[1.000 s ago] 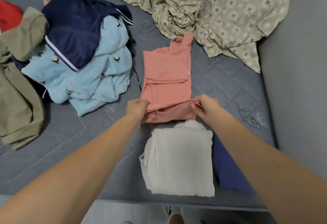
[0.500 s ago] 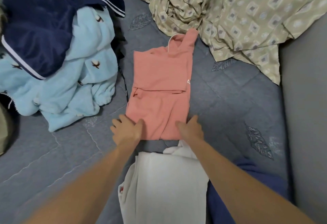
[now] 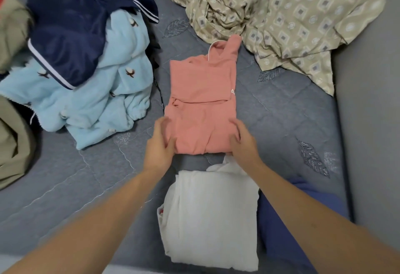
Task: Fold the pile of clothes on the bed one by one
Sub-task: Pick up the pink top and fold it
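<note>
- Far left edge of the frame: olive garment [image 3: 13, 126], limp and heaped; only part of it is in view.
- Upper left: unfolded pile, a navy garment with white trim [image 3: 71, 35] lying on a pale blue fleece piece [image 3: 104, 100]. The fleece looks thick and springy, likely bulkier to fold; the navy cloth looks thin and slick, so it may slide. Best taken at shoulders or hems, one at a time.
- A thin dark cord [image 3: 159, 91] lies on the grey quilted bed cover [image 3: 65, 187] between the pile and the centre piece.
- Left hand [image 3: 160, 146], centre: fingers extended along the left side of the pink garment [image 3: 201, 109], thumb over its lower corner. It looks like pressing more than pinching, though the fingertips are hard to read.
- The pink garment lies mid-frame, flat on the cover, already narrowed to a rectangle, collar toward the top. Soft, light knit; it will hold a crease only loosely. Take the two near corners to fold up.
- Right hand [image 3: 242, 143]: fingers straight, flat on the garment's right lower edge.
- Below centre: folded white piece [image 3: 212, 219]; a blue piece [image 3: 292, 219] just to its right.
- Upper right: crumpled patterned sheet [image 3: 281, 13].
</note>
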A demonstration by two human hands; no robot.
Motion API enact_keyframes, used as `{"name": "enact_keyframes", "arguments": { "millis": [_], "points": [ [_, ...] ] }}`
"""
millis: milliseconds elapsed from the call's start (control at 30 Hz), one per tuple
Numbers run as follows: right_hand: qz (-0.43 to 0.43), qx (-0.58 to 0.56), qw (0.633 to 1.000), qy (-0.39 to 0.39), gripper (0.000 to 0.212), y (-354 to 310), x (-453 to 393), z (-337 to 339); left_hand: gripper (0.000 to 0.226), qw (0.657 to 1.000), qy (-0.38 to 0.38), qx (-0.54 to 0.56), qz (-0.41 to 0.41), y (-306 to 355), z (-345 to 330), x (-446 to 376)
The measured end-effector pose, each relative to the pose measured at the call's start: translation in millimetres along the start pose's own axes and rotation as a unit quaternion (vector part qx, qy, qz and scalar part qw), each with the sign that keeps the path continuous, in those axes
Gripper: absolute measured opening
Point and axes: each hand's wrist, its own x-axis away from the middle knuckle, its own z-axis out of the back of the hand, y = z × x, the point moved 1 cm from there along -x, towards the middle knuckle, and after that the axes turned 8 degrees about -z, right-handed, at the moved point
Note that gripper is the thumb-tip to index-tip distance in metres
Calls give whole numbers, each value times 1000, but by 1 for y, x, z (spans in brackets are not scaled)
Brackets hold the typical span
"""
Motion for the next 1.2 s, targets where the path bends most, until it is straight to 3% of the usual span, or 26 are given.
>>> {"name": "enact_keyframes", "arguments": {
  "millis": [133, 233, 333, 500, 633, 700, 867, 967, 1033, 1200],
  "points": [
    [4, 61, 997, -55, 44, 5, 13, 15, 24, 993, -79, -58, -67, -4, 22, 13],
    [8, 130, 988, -85, 59, 11, 20, 21, 41, 989, -114, -93, -34, -4, 36, 21],
    [50, 168, 984, -20, 58, 17, 35, 24, 52, 985, -122, -114, -46, -5, 42, 38],
    [122, 233, 964, 46, 49, 30, 78, 38, 22, 980, -83, -148, -109, -12, 53, 78],
    [157, 223, 961, 53, 24, 28, 97, 52, 9, 981, -85, -110, -135, -10, 63, 82],
    [122, 186, 975, 27, 22, 16, 91, 60, 4, 986, -99, -73, -112, -3, 65, 67],
    [56, 42, 998, 9, 14, -23, 49, 72, 20, 993, -80, 86, -29, 21, 68, 7],
    [65, -19, 998, 4, 19, -44, 7, 75, 10, 995, -38, 82, -44, 34, 62, -45],
    [72, -46, 996, 13, 18, -61, -28, 75, 18, 995, -18, 79, -59, 40, 56, -85],
    [58, 1, 998, 20, 7, -96, -136, 73, 26, 998, 37, 18, -43, 44, 26, -186]
  ]
}}
